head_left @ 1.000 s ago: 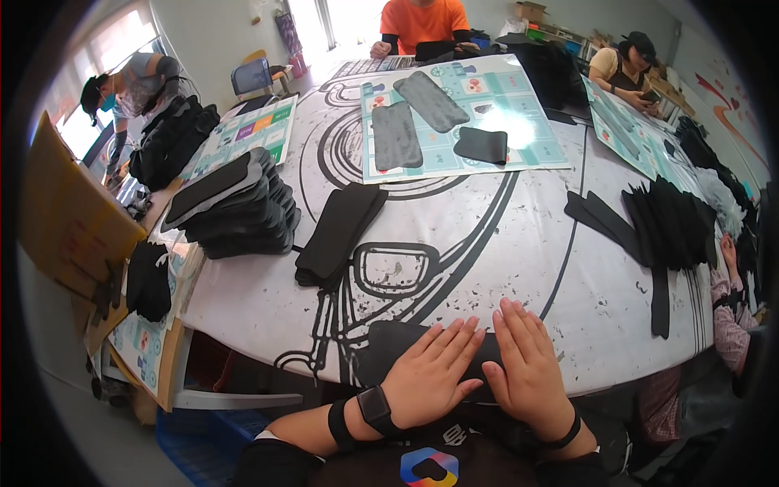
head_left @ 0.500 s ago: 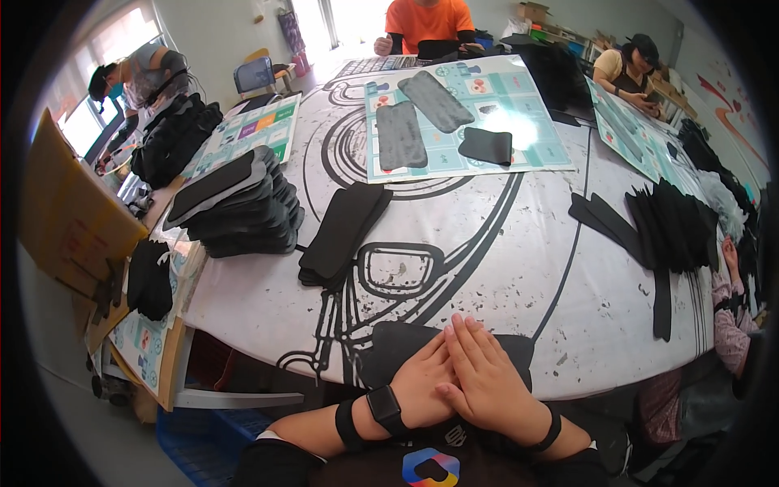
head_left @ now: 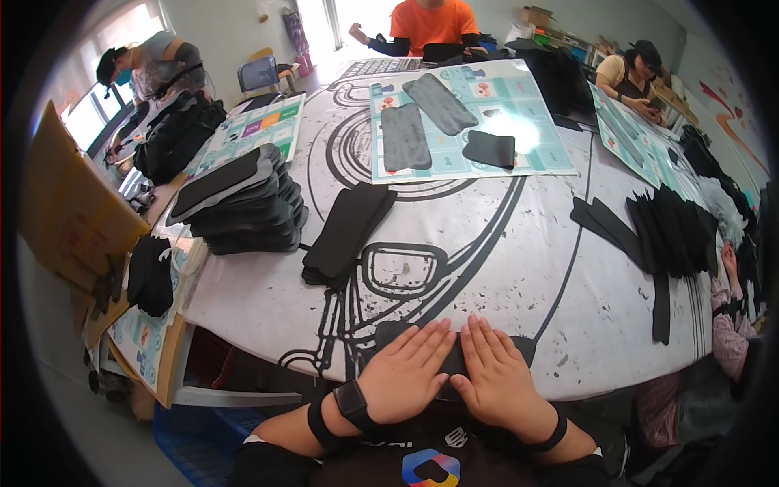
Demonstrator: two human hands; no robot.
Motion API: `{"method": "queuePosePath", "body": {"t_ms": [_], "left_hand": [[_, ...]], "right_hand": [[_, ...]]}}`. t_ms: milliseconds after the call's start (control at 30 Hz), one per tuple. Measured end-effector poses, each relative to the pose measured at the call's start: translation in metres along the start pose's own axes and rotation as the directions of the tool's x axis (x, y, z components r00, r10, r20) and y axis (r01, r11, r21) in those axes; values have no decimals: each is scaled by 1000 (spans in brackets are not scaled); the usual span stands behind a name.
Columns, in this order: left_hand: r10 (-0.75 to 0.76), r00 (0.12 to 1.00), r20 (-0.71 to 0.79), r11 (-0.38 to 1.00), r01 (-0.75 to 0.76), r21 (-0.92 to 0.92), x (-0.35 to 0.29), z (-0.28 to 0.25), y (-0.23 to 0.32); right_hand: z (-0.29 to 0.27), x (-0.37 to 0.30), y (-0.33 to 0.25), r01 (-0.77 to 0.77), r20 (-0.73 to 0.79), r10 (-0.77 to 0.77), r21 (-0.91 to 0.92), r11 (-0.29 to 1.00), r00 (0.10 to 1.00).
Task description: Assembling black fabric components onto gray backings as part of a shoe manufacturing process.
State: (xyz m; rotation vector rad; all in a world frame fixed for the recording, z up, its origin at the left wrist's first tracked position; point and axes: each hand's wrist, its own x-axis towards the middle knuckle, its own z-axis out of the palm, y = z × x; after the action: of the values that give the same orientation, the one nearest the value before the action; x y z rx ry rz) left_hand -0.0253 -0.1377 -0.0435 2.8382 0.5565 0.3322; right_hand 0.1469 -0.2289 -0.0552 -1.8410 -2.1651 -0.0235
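Note:
A flat dark fabric piece lies at the table's front edge, with rounded ends showing on either side of my hands. My left hand rests flat on its left part, fingers stretched out and pointing away from me. Beside it, my right hand lies flat on the middle and right part, its fingers slightly spread. The two hands are close together, with a narrow gap between the fingertips. Much of the piece is hidden under them. A small stack of black elongated pieces lies beyond my left hand.
A tall stack of dark pads stands at the left. Grey pads lie on a patterned board at the back. Black strips are heaped at the right. Co-workers sit or stand around the white table.
My hands were overlapping on the dark piece; now they lie apart side by side, the left one shifted leftward. The co-worker in orange has raised a hand to the left.

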Motion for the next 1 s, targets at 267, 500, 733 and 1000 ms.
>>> {"method": "queuePosePath", "body": {"t_ms": [267,500,733,1000], "left_hand": [[-39,998,-41,998,41,41,-23,10,-4],[-35,999,-29,998,36,50,-24,2,-10],[-59,998,26,997,58,47,-25,-12,-16],[-77,996,54,992,71,102,-27,-11,-7]], "right_hand": [[-19,-18,-5,4,24,-3,-69,998,1000],[-15,-20,3,-68,92,72,-44,997,993],[-37,-26,17,-63,59,72,-149,987,996],[-86,-70,34,-25,-664,226,299,954,713]]}}
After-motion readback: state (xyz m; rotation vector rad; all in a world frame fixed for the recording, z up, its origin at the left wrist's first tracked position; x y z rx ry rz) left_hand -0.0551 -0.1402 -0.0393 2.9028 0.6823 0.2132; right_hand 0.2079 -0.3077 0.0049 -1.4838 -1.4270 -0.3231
